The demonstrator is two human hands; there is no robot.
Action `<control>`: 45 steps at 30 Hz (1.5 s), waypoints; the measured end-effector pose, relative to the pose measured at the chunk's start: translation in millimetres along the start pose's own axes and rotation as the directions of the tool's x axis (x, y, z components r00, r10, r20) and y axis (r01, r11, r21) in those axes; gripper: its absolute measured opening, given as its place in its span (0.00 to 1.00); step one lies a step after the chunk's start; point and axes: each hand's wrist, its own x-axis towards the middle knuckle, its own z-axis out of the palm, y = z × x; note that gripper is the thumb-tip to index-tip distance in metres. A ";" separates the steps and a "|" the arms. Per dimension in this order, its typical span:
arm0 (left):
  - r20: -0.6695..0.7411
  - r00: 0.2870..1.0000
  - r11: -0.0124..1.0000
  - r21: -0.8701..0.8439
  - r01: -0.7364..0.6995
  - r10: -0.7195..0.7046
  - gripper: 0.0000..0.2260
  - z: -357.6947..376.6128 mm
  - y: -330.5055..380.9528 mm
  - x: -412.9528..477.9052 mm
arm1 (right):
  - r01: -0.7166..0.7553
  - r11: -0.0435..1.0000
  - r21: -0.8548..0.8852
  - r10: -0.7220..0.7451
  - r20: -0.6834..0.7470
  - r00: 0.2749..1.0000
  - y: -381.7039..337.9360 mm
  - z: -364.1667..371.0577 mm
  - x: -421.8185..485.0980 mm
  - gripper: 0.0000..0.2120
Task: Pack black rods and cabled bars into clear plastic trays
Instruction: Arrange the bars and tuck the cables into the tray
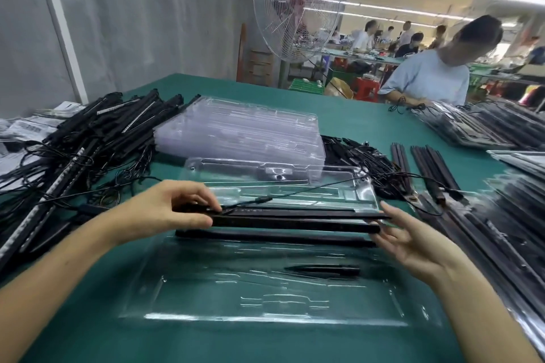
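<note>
A clear plastic tray (182, 298) lies open on the green table in front of me. Black bars (295, 222) lie side by side across its far part. My left hand (174, 208) grips their left ends, thumb below and fingers curled on top. A thin cable (309, 187) runs from there up to the right. My right hand (413, 240) touches the bars' right ends with straight, spread fingers. One short black piece (324, 270) sits in a slot of the tray.
A heap of cabled bars (88, 138) fills the left. A stack of empty clear trays (244, 132) stands behind. Loose black rods (424, 165) and packed trays (501, 230) lie on the right. A person (430, 76) works at the table's far right, with a fan (295, 6) behind.
</note>
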 end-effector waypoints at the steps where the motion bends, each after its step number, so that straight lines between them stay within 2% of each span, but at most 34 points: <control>1: 0.027 1.000 1.000 0.007 -0.004 0.004 0.19 -0.5 -0.3 -0.9 | 0.011 0.998 -0.066 -0.013 -0.031 0.999 -1.4 -3.3 0.3 0.05; 3: 0.092 0.996 0.998 0.063 -0.015 0.010 0.19 0.3 -0.8 -3.6 | 0.029 0.973 -0.228 -0.033 -0.011 0.999 -5.9 -10.6 -1.7 0.05; 5: 0.140 0.990 0.989 0.148 -0.003 -0.018 0.18 1.6 -3.1 -7.4 | 0.027 0.920 -0.391 0.004 0.078 0.997 -10.9 -17.1 -5.8 0.08; 9: 0.225 0.970 0.976 0.215 0.039 -0.088 0.17 1.6 -3.7 -17.7 | 0.014 0.707 -0.707 0.147 0.166 0.975 -11.9 -22.2 -12.0 0.12; 12: 0.237 0.967 0.955 0.294 0.019 -0.092 0.23 6.7 -4.1 -27.3 | 0.027 0.632 -0.774 0.170 0.173 0.970 -11.0 -22.2 -11.7 0.16; 15: 0.122 0.990 0.929 0.370 0.021 -0.071 0.29 21.2 -9.6 -37.4 | 0.077 0.599 -0.797 0.126 0.189 0.974 -10.3 -21.9 -11.2 0.28; 17: 0.054 0.998 0.921 0.390 -0.010 -0.012 0.30 30.2 -11.8 -36.7 | 0.132 0.580 -0.804 0.044 0.192 0.980 -9.7 -19.9 -8.4 0.34; 18: 0.034 0.999 0.917 0.397 -0.031 0.020 0.28 32.7 -12.4 -33.3 | 0.161 0.574 -0.803 -0.001 0.196 0.981 -10.1 -19.7 -5.8 0.34; 19: 0.016 0.999 0.914 0.403 -0.047 0.044 0.27 34.5 -12.4 -28.8 | 0.181 0.567 -0.804 -0.028 0.200 0.979 -10.6 -18.7 -3.5 0.29; 21: -0.009 0.998 0.911 0.409 -0.048 0.057 0.26 36.0 -12.9 -21.9 | 0.194 0.552 -0.811 -0.047 0.202 0.978 -11.8 -15.0 -0.5 0.11; 22: -0.019 0.998 0.912 0.408 -0.046 0.058 0.27 36.5 -13.7 -20.2 | 0.208 0.532 -0.821 -0.064 0.206 0.977 -12.0 -14.4 1.4 0.06; 25: -0.055 0.995 0.914 0.402 -0.057 0.087 0.26 37.9 -14.3 -21.0 | 0.234 0.445 -0.864 -0.106 0.209 0.972 -9.7 -13.9 3.0 0.04; 27: -0.088 0.990 0.920 0.385 -0.067 0.108 0.23 39.4 -11.5 -21.6 | 0.244 0.430 -0.869 -0.111 0.217 0.970 -8.9 -13.9 0.0 0.04; 29: -0.149 0.977 0.928 0.361 -0.087 0.150 0.16 42.6 -8.9 -22.3 | 0.259 0.427 -0.866 -0.116 0.231 0.966 -9.0 -15.2 -3.8 0.04; 32: -0.332 0.927 0.950 0.303 -0.072 0.176 0.02 46.9 -6.4 -23.7 | 0.286 0.378 -0.880 -0.169 0.238 0.956 -7.3 -16.8 -7.4 0.04; 35: -0.498 0.862 0.992 0.118 -0.043 0.097 0.10 46.6 -5.4 -24.8 | 0.283 0.259 -0.923 -0.180 0.242 0.953 -3.0 -14.7 -7.8 0.04; 39: -0.682 0.719 0.980 -0.199 -0.006 -0.134 0.08 42.9 -10.7 -17.7 | 0.299 0.100 -0.949 -0.279 0.262 0.924 6.6 -10.3 -2.5 0.06; 42: -0.670 0.681 0.955 -0.233 0.185 -0.296 0.01 44.9 -19.2 -8.7 | 0.367 0.073 -0.928 -0.331 0.324 0.886 13.5 -10.2 -1.4 0.05; 45: -0.623 0.667 0.905 -0.183 0.384 -0.409 0.17 43.8 -29.7 -5.5 | 0.406 0.115 -0.906 -0.363 0.342 0.867 17.8 -12.3 -3.2 0.10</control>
